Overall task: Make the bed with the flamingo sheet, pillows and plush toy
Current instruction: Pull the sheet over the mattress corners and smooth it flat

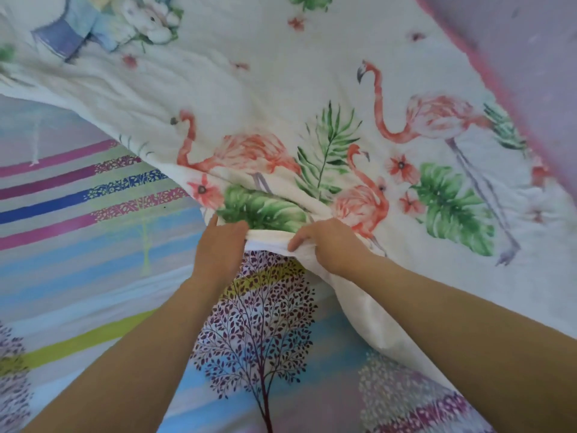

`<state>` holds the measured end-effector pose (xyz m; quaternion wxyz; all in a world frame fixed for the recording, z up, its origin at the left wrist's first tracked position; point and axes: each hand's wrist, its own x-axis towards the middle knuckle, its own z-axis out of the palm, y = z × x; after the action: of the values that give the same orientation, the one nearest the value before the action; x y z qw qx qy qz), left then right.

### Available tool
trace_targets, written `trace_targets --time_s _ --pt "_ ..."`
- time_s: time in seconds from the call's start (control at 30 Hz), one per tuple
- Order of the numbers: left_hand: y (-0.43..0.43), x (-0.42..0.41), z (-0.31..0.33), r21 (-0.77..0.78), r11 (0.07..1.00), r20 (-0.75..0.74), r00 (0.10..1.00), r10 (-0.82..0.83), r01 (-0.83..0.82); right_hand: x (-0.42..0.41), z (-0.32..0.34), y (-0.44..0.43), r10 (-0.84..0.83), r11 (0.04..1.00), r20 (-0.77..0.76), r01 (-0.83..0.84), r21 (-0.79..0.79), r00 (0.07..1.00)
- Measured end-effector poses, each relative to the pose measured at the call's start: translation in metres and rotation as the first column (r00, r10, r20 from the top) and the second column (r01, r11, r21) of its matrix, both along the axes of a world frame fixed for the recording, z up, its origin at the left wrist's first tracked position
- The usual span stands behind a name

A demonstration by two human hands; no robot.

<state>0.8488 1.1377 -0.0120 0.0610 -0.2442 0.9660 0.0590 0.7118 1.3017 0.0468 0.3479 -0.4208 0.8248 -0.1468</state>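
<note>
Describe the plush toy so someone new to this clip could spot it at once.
Follow the flamingo sheet to the frame's top left corner. There lies the plush toy, beside a blue-patterned pillow. It is the only fluffy, white, lumpy thing among flat printed fabrics.

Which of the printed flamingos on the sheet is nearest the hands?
The small flamingo just above the right hand, beside the fern leaf; the two larger flamingos stand farther up the flamingo sheet.

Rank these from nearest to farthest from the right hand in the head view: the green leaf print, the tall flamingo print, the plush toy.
From the right hand:
1. Green leaf print, just above-left, by the gripped sheet edge.
2. Tall flamingo print, upper right on the sheet.
3. Plush toy, far top left.
</note>
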Motion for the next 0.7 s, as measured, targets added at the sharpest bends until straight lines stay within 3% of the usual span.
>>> trace_targets --time_s 0.17,0.23,0.27,0.33,0.4,0.47,0.53,0.6,0.63,0.7 --pt "-0.006 0.017 0.060 0.045 0.978 0.347 0.915 -0.208 0.205 0.013 0.022 0.007 0.033 0.998 0.373 -0.049 0.035 0.927" --pt "-0.017 0.010 0.080 0.143 0.975 0.369 0.905 -0.213 0.172 0.007 0.031 0.010 0.014 1.000 0.419 -0.019 0.006 0.908" --pt "-0.022 0.002 0.088 0.167 0.976 0.321 0.929 -0.187 0.139 0.001 0.032 0.008 -0.015 0.999 0.375 0.028 -0.027 0.927" --pt "-0.032 -0.025 0.097 0.113 0.989 0.081 0.991 -0.107 0.097 -0.013 0.032 0.003 -0.174 0.968 0.221 0.207 -0.139 0.960" --pt "-0.033 -0.060 0.096 0.006 0.999 -0.213 0.976 -0.047 0.050 -0.036 0.025 0.000 -0.444 0.859 0.103 0.456 -0.233 0.890" --pt "-0.025 -0.083 0.089 0.026 0.998 -0.360 0.930 0.068 -0.062 -0.058 0.011 0.004 -0.575 0.804 -0.097 0.539 -0.251 0.812" --pt "-0.008 -0.090 0.069 0.107 0.986 -0.296 0.943 0.155 -0.128 -0.073 -0.004 0.013 -0.450 0.876 -0.395 0.481 -0.024 0.801" --pt "0.009 -0.077 0.038 0.116 0.985 -0.105 0.985 0.136 -0.124 -0.071 -0.017 0.016 -0.269 0.890 -0.511 0.414 0.193 0.817" --pt "0.015 -0.066 0.022 0.111 0.988 -0.037 0.993 0.116 -0.111 -0.062 -0.020 0.014 -0.209 0.916 -0.511 0.350 0.196 0.834" --pt "0.018 -0.047 -0.003 0.114 0.987 0.025 0.993 0.111 -0.113 -0.041 -0.029 0.001 -0.110 0.994 -0.453 0.110 -0.028 0.885"
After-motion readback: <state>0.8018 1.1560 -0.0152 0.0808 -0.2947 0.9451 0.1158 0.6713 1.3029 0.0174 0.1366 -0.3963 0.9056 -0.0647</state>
